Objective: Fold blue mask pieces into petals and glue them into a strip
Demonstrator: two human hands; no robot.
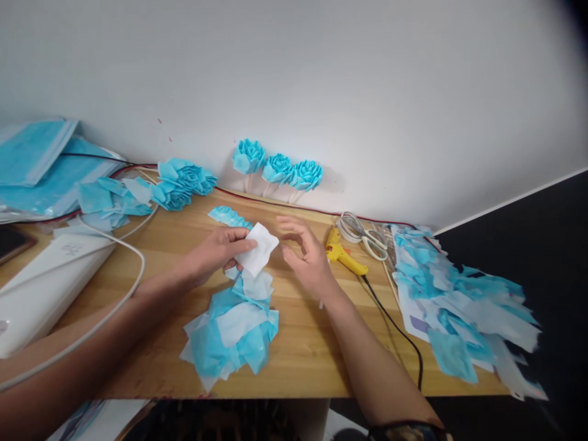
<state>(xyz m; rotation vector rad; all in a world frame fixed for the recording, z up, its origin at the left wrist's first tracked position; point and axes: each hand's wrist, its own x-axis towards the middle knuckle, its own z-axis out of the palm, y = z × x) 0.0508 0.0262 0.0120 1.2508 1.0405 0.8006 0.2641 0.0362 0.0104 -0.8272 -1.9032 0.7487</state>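
My left hand (pixel 225 248) pinches a white square of thin fabric (pixel 258 250) by its left side, above the wooden table. Just right of the square is my right hand (pixel 305 254), its fingers apart and curved, with nothing visible in them. Below both hands lies a loose pile of blue and white fabric pieces (pixel 234 331). Behind my left hand is a row of folded blue petals (pixel 229 215). Three blue fabric roses (pixel 279 168) on thin sticks lean on the wall.
A yellow glue gun (pixel 342 251) and scissors (pixel 374 242) lie to the right, near a heap of fabric scraps (pixel 459 306) at the table's edge. On the left are a white box-like device (pixel 55 282), a white cable (pixel 140 263), more blue roses (pixel 184 184) and packed blue masks (pixel 37 159).
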